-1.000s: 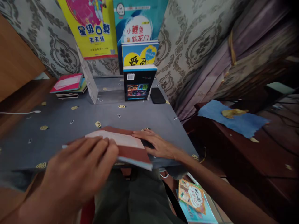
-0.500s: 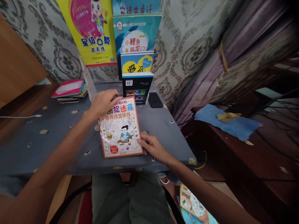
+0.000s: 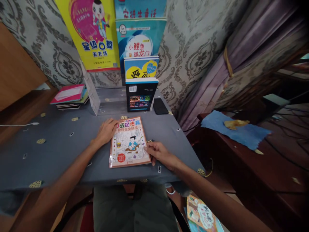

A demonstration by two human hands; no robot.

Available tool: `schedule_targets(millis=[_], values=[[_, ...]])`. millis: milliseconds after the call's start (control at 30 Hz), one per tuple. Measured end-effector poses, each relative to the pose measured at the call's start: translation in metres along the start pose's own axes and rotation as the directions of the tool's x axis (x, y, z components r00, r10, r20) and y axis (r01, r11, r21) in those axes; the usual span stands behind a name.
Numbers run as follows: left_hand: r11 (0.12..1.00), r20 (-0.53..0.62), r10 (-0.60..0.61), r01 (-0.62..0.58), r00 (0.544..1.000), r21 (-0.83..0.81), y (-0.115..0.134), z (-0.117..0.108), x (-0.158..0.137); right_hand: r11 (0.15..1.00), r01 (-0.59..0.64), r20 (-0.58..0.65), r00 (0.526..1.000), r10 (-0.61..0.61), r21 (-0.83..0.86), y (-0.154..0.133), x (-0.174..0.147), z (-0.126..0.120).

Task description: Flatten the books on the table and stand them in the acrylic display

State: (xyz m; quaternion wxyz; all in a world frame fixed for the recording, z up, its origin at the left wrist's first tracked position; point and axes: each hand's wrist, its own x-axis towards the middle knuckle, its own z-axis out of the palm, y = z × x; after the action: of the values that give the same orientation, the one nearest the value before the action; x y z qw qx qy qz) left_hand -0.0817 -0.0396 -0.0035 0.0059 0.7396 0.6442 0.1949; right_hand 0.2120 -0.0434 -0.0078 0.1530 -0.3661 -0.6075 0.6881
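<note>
A picture book (image 3: pixel 130 141) with an orange border and a drawing of a seated figure in blue lies face up, close to the front of the grey-covered table. At its upper left edge is my left hand (image 3: pixel 107 131), its fingers curled against the cover and hiding part of the title's first character. On the opposite side, my right hand (image 3: pixel 161 154) pinches the lower right edge, thumb on top and the other fingers partly hidden below.
Behind the book, a clear stand (image 3: pixel 93 93) holds several upright books, with a black book (image 3: pixel 140 96) in front. A phone (image 3: pixel 160 106) lies to their right. Stacked booklets (image 3: pixel 70 95) sit at left. A blue cloth (image 3: pixel 231 129) drapes over the brown furniture at right.
The book has come down flat and shifted slightly right and nearer to me. My left hand has moved down from its top edge to its left side; my right hand keeps its grip.
</note>
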Motion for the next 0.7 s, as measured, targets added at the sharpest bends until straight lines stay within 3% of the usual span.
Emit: schedule_targets(millis=[100,167,233,333,467,567,700], values=[[0.997,-0.032,0.014,-0.016,0.999,-0.074,-0.004,0.005,-0.013,0.939,-0.018,-0.04,0.999,0.004,-0.344,-0.009,-0.001,-0.012],[0.99,-0.056,0.001,-0.009,0.998,-0.144,-0.007,0.008,-0.016,0.783,0.007,-0.176,0.973,-0.148,-0.622,-0.017,0.002,-0.017],[0.978,-0.083,-0.033,0.015,0.996,-0.209,-0.012,0.011,-0.017,0.625,0.019,-0.24,0.914,-0.328,-0.78,-0.025,0.01,-0.015],[0.957,-0.126,-0.098,0.059,0.987,-0.284,-0.019,0.016,-0.015,0.509,0.13,-0.138,0.879,-0.456,-0.851,-0.036,0.038,0.005],[0.931,-0.176,-0.151,0.079,0.973,-0.357,-0.027,0.022,-0.014,0.271,0.445,0.234,0.792,-0.564,-0.854,-0.047,0.092,0.048],[0.914,-0.19,-0.174,0.088,0.966,-0.395,-0.03,0.025,-0.015,0.175,0.442,0.292,0.793,-0.535,-0.88,-0.052,0.125,0.069],[0.918,-0.188,-0.19,0.107,0.964,-0.381,-0.032,0.026,-0.015,0.165,0.433,0.296,0.804,-0.516,-0.886,-0.051,0.141,0.07]])
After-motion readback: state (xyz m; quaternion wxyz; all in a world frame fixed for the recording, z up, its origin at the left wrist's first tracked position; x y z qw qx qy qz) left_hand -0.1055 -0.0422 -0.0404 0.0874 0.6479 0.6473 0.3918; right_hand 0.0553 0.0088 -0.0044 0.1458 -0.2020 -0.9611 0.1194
